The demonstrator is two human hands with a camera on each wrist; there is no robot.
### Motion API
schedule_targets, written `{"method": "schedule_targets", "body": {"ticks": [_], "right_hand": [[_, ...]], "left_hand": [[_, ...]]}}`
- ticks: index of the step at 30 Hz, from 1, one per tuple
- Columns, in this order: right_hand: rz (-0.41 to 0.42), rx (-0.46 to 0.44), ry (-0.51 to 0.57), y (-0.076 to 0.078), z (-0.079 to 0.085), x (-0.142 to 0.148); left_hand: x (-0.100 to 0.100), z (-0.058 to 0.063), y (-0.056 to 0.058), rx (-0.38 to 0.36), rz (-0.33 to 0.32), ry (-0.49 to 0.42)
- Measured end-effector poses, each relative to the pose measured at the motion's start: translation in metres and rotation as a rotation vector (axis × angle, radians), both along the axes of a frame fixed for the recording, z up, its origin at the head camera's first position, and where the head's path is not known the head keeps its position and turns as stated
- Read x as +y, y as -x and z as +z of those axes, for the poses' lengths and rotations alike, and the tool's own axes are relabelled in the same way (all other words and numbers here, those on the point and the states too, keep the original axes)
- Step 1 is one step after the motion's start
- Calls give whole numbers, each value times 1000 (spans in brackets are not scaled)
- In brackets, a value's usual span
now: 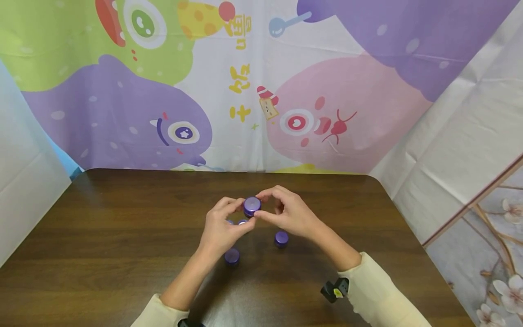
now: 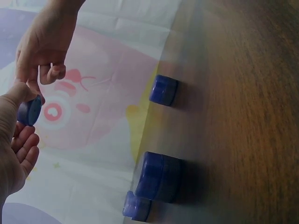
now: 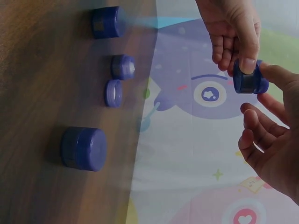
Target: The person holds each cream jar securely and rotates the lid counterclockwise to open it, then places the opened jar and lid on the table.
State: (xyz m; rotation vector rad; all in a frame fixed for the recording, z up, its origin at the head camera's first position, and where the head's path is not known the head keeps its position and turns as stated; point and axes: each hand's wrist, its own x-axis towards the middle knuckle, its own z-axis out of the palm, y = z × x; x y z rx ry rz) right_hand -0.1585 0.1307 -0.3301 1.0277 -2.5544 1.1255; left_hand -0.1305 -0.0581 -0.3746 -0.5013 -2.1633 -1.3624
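Above the table, both hands hold a small purple jar [image 1: 252, 206] between them. My left hand [image 1: 222, 225] pinches one side of it between thumb and fingers. From the other side my right hand [image 1: 292, 211] grips it by thumb and forefinger, its other fingers loosely bent. In the right wrist view a seam shows between the lid and body of the held jar [image 3: 251, 77]. Below, a small jar [image 3: 123, 67] with a pale top stands beside a ring-shaped purple lid [image 3: 113, 93]; in the head view my left hand partly hides both.
Two more closed purple jars stand on the brown wooden table [image 1: 102, 218]: one jar [image 1: 232, 256] near my left wrist, another jar [image 1: 281, 239] below my right hand. A cartoon-printed curtain [image 1: 229, 136] hangs along the table's far edge.
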Motion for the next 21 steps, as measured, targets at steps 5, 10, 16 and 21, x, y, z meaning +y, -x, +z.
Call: {"method": "schedule_targets", "body": {"ticks": [5, 10, 16, 21], "right_hand": [[41, 3, -15, 0, 0, 0], [50, -15, -9, -1, 1, 1], [7, -27, -5, 0, 0, 1], [38, -14, -8, 0, -1, 1]], "left_hand": [[0, -1, 0, -9, -14, -8], [0, 0, 0, -16, -14, -5], [0, 0, 1, -14, 0, -5], [1, -1, 1, 1, 1, -13]]}}
